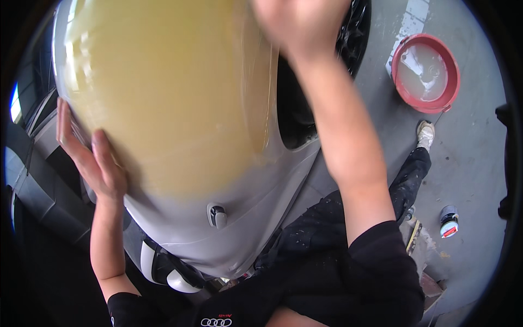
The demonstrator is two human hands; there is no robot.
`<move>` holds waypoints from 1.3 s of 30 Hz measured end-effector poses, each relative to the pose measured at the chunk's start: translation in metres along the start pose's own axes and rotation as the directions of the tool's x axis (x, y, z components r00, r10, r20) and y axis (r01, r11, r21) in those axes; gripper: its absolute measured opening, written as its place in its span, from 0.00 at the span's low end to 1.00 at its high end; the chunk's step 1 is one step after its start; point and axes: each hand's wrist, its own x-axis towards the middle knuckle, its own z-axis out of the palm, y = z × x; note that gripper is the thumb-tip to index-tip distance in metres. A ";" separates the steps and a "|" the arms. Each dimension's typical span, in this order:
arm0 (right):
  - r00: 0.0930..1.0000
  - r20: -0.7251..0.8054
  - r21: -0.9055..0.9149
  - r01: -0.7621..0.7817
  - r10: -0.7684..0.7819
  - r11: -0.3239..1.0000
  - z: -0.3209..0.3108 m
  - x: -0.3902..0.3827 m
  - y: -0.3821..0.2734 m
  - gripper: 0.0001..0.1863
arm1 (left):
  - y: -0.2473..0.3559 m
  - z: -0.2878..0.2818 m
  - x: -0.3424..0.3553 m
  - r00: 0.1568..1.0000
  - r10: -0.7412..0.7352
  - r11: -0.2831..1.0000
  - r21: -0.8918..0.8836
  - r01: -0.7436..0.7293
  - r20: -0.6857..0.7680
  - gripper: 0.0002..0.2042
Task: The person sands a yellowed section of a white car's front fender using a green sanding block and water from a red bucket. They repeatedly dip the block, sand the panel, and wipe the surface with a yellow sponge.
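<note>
A car panel (180,229) fills the upper left and centre of the frame, grey along its lower part, with a broad yellow patch (174,98) over most of its upper part. The left hand (102,169) is at the panel's left edge, left of the patch; its fingers are released and extended, the thumb apart from the rest, grasping nothing. The right hand (305,24) is at the top centre, over the panel's right side near the black wheel opening (294,109). It is blurred and cut off by the upper edge, so I cannot tell how its fingers stand or whether they hold or touch anything.

Below the patch, in the lower centre, a small handle (219,217) sits in the grey surface. A white and black part (180,280) shows at the lower left.

In the upper right, a red bucket (454,76) with cloudy liquid (419,82) stands on the grey floor (468,158). Below it is a white shoe (426,133) on an outstretched leg in dark trousers (417,169). A can (449,220) is on the floor at the right.
</note>
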 end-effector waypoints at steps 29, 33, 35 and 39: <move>0.994 0.051 0.106 -0.106 0.101 0.989 -0.036 -0.178 -0.048 0.26 | -0.014 0.000 -0.005 0.999 -0.028 0.999 -0.018 0.028 -0.039 0.32; 0.993 0.041 0.136 -0.114 0.109 0.984 -0.035 -0.149 -0.065 0.29 | -0.010 -0.001 -0.004 1.000 0.002 1.000 -0.017 -0.003 -0.022 0.32; 0.998 0.002 0.094 -0.061 0.061 0.994 -0.016 -0.073 -0.026 0.26 | -0.007 -0.003 -0.004 1.000 -0.018 1.000 -0.010 0.017 -0.013 0.33; 0.987 -0.044 0.092 -0.152 0.156 0.984 -0.004 -0.045 -0.011 0.24 | -0.001 -0.007 -0.003 0.999 -0.036 0.998 0.044 0.035 0.028 0.35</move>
